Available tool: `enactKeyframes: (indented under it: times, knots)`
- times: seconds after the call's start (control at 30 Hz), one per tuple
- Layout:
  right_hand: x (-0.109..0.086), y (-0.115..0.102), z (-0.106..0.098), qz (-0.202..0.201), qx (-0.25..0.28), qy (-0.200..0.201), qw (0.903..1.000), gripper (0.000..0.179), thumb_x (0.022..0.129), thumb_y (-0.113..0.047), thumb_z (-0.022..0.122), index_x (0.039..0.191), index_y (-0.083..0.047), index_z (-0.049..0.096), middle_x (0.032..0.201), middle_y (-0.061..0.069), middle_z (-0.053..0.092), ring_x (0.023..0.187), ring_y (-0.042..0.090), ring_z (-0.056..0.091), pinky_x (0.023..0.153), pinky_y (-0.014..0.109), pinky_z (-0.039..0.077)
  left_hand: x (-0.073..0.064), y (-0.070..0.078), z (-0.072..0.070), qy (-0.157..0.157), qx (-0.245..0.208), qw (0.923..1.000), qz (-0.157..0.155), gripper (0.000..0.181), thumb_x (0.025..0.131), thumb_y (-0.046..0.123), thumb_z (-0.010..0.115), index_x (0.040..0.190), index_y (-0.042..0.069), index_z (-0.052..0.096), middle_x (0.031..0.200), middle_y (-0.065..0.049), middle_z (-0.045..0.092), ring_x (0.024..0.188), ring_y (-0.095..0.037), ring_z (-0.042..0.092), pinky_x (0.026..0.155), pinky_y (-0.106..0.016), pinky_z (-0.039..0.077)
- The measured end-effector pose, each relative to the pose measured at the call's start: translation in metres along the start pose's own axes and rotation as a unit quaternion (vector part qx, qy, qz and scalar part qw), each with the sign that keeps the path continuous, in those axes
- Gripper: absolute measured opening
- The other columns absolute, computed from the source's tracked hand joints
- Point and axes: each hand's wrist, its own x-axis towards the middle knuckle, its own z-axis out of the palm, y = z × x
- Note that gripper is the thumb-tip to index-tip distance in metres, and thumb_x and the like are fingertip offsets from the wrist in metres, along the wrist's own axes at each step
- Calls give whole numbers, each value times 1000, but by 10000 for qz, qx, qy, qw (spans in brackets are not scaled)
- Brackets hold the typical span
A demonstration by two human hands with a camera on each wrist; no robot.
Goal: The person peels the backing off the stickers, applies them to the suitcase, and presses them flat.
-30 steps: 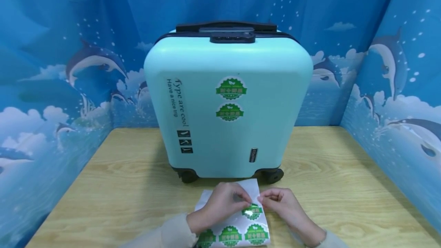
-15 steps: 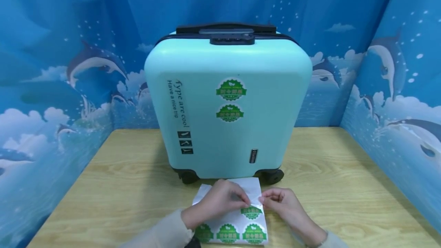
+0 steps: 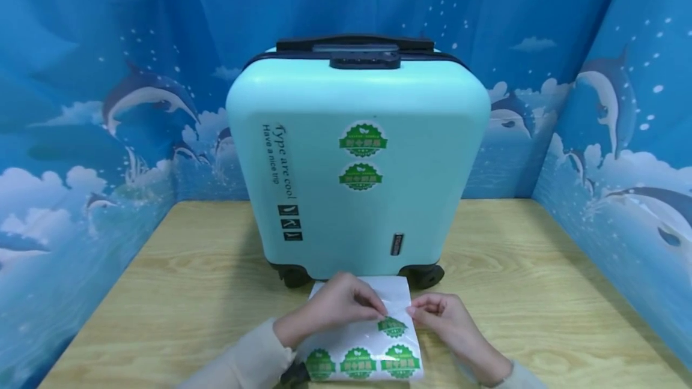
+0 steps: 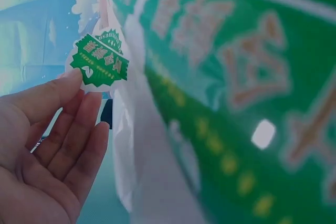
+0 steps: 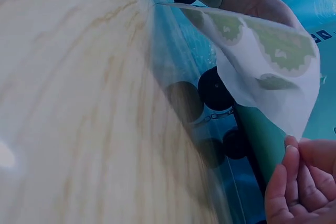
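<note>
My left hand (image 3: 337,305) pinches the upper edge of a green round sticker (image 3: 391,327) between thumb and finger. In the left wrist view that sticker (image 4: 100,64) is bent, its held part lifted from the white sticker sheet (image 4: 139,156) and the rest against it. My right hand (image 3: 446,323) pinches the right edge of the sheet (image 3: 397,293); the right wrist view shows the sheet (image 5: 239,85) raised off the table, with fingertips at its corner. Several more green stickers (image 3: 358,364) line the sheet's near end. Behind stands a mint-green suitcase (image 3: 427,167).
Two matching stickers (image 3: 363,140) are on the suitcase front, one above the other. The suitcase stands upright on black wheels (image 3: 429,276) on a wooden table (image 3: 184,305). A blue dolphin-print curtain (image 3: 178,5) encloses the back and sides.
My left hand has shifted slightly left and away from me, and the sticker's upper edge now lifts and folds. The sheet has shifted slightly; the right hand stays nearly still at its edge.
</note>
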Motion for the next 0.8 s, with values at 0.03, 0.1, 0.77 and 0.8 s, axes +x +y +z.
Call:
enactKeyframes:
  times: [0.03,0.1,0.77,0.8]
  knots:
    - [0,0,0,2,4,-1,10000,25,87,-7,63,98,15,60,84,9,70,73,11,66,72,26,56,0,0,-1,10,-24,10000,36,8,76,4,75,82,10,75,80,2,72,69,1,63,66,-16,53]
    - [1,-1,0,29,-19,-5,10000,24,87,-7,63,97,15,60,84,8,70,73,11,66,72,26,56,-1,-1,-3,4,-94,9999,119,8,77,4,75,83,9,75,80,0,72,70,1,63,66,-17,54]
    - [-1,4,-5,547,-1078,-221,9924,15,80,-4,69,85,9,66,71,11,69,61,13,62,58,26,56,-6,11,-26,341,-270,9981,-443,6,80,10,73,86,11,73,83,2,71,74,-10,64,67,-21,53]
    - [-1,4,-5,513,-1161,-232,9916,14,80,-4,69,84,9,67,71,11,68,60,13,62,57,26,56,-6,11,-26,362,-276,9980,-432,6,80,10,73,86,10,73,83,1,71,75,-10,64,68,-21,53]
